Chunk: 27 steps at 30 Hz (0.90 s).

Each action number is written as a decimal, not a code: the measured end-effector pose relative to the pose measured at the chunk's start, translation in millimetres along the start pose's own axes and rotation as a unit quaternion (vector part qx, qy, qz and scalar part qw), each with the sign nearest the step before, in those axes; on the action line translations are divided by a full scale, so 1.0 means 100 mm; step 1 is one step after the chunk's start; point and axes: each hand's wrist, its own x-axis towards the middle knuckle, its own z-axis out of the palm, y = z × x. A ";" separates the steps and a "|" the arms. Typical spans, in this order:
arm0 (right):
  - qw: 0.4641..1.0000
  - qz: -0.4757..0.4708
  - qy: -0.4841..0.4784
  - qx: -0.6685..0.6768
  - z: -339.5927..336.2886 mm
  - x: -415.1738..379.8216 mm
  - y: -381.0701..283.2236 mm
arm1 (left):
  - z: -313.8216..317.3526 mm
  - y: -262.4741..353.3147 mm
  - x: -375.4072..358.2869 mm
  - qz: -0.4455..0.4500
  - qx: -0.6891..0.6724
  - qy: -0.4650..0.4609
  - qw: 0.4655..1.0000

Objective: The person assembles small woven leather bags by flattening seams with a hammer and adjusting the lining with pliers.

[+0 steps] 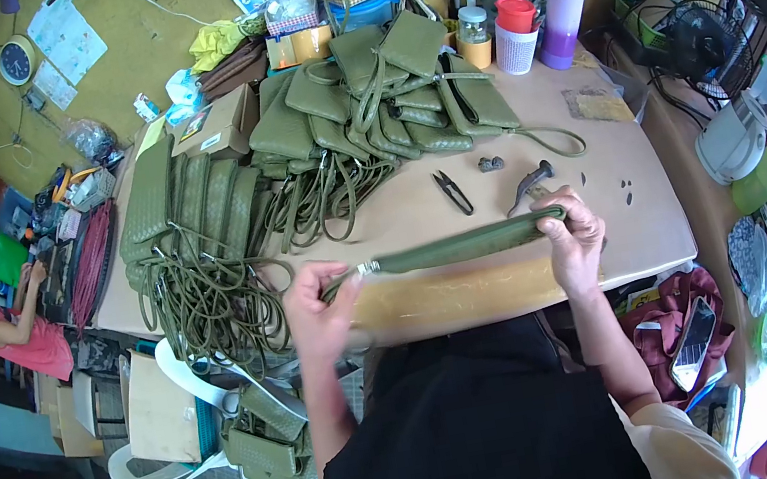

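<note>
A dark green zip pouch (461,247) is stretched between my two hands above the table's front edge, its zipper side turned up. My left hand (323,313) pinches its left end, where a small silver metal fitting shows; that hand is slightly blurred. At the other end, my right hand (575,243) grips the corner between thumb and fingers. Beyond the pouch lie black thread snips (453,193) and a dark curved tool (530,182) that I cannot name. A heap of similar green pouches (361,106) with wrist straps rests farther back.
Stacked green pouches with tangled straps (198,220) lie at the table's left. A purple bottle (562,17) and a white cup with a red top (515,37) stand at the back right. A maroon bag (678,332) sits at lower right. Another person (12,322) is at far left.
</note>
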 end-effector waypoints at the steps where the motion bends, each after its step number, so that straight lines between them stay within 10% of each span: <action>1: 0.998 0.014 -0.016 0.051 -0.06 -0.01 0.01 | -0.04 0.00 -0.03 0.002 -0.003 -0.002 1.000; 13: 0.955 0.167 -0.110 0.218 -0.09 -0.28 0.60 | 0.13 -0.10 -0.22 -0.196 -0.040 -0.144 0.969; 17: 0.972 0.169 -0.162 0.009 -0.05 -0.10 0.29 | 0.20 -0.05 -0.17 -0.244 0.028 -0.130 0.961; 19: 0.885 -0.062 -0.170 -0.429 0.16 0.02 -0.12 | 0.23 -0.10 -0.18 -0.230 0.013 -0.119 0.966; 27: 0.847 -0.112 -0.361 -0.373 0.85 -0.01 -0.08 | 0.35 -0.21 -0.25 -0.211 -0.050 -0.056 0.975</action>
